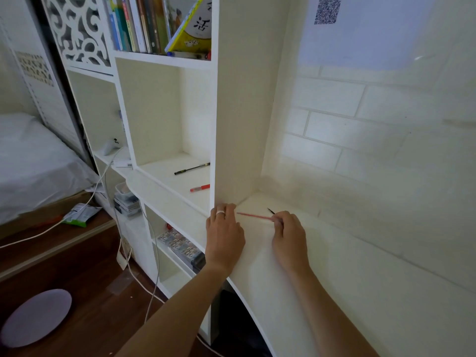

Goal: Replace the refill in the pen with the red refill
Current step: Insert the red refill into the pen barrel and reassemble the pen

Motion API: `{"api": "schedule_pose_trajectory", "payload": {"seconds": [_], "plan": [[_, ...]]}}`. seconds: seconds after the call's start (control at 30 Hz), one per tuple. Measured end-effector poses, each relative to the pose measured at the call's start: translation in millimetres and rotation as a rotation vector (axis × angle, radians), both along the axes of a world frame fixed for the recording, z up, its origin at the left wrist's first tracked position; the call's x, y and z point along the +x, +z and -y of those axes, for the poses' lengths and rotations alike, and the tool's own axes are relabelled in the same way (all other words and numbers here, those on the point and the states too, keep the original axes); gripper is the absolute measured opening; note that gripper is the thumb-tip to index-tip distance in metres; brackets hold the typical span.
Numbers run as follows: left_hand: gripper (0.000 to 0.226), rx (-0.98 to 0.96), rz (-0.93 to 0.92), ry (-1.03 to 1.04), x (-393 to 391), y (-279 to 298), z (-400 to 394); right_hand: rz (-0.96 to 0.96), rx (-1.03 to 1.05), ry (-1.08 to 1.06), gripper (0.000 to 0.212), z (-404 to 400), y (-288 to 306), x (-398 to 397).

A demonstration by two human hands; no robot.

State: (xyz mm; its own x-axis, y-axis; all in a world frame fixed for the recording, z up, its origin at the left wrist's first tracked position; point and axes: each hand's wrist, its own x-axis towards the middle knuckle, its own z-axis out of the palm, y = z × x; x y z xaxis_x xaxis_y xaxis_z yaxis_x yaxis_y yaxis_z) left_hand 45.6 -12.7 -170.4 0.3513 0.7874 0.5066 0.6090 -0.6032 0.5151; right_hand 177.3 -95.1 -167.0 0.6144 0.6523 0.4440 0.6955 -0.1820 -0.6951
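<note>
A thin red refill (253,216) lies just above the white desk top (322,266), its right end pinched in my right hand (288,235). A short dark tip (270,210) also sticks out of that hand. My left hand (224,233), with a ring on one finger, rests flat on the desk's left corner, fingers together, holding nothing that I can see. On the shelf (164,173) to the left lie a black pen (192,168) and a red pen (200,188).
A tall white shelf divider (239,112) stands right behind my hands. Books (154,21) fill the upper shelf. White cables (110,191) hang down the shelf side. A bed (31,161) and a round stool (36,318) are at the left.
</note>
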Motion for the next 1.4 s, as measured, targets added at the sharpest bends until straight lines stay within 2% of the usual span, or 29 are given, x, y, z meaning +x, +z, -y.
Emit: {"api": "schedule_pose_trajectory", "payload": {"seconds": [0.1, 0.27, 0.5, 0.6, 0.67, 0.8, 0.87, 0.93, 1.07, 1.23, 1.4], "plan": [[0.039, -0.054, -0.115, 0.023, 1.2, -3.1, -1.8, -0.054, 0.002, -0.09, 0.019, 0.7, 0.5, 0.4], [0.034, -0.06, -0.132, 0.032, 4.2, -7.5, -5.9, -0.047, -0.033, -0.11, 0.02, -0.5, 0.1, -0.7], [0.028, -0.056, -0.078, 0.016, 2.9, -6.9, -6.3, -0.024, -0.056, -0.113, 0.021, -0.3, 0.1, -1.3], [0.027, -0.063, 0.007, 0.019, 2.3, -1.8, -2.9, -0.036, -0.053, -0.153, 0.02, -0.3, 1.1, -2.5], [0.02, -0.067, 0.051, -0.044, 1.4, 0.1, -1.5, -0.038, -0.043, -0.177, 0.019, -0.1, 2.2, -2.9], [0.022, -0.05, -0.113, -0.198, 3.3, -3.6, -7.1, -0.036, -0.046, -0.183, 0.018, 0.2, 2.7, -3.1], [0.013, -0.059, -0.134, -0.25, 4.1, -5.0, -9.6, -0.044, -0.054, -0.187, 0.018, 0.1, 2.3, -3.0], [0.002, -0.095, -0.072, -0.258, 3.3, -4.5, -10.0, -0.044, -0.05, -0.184, 0.019, 0.1, 2.1, -2.7], [0.025, -0.108, 0.037, -0.21, 2.1, -3.8, -7.4, -0.042, -0.033, -0.161, 0.019, -0.5, 2.1, -2.4], [0.041, -0.162, 0.124, -0.224, -1.4, -0.8, -0.9, -0.05, -0.007, -0.132, 0.019, -0.1, 2.0, -2.7], [0.03, -0.204, 0.24, -0.182, -2.7, -1.1, -4.1, -0.049, 0.004, -0.112, 0.02, 0.3, 1.7, -2.0]]}}
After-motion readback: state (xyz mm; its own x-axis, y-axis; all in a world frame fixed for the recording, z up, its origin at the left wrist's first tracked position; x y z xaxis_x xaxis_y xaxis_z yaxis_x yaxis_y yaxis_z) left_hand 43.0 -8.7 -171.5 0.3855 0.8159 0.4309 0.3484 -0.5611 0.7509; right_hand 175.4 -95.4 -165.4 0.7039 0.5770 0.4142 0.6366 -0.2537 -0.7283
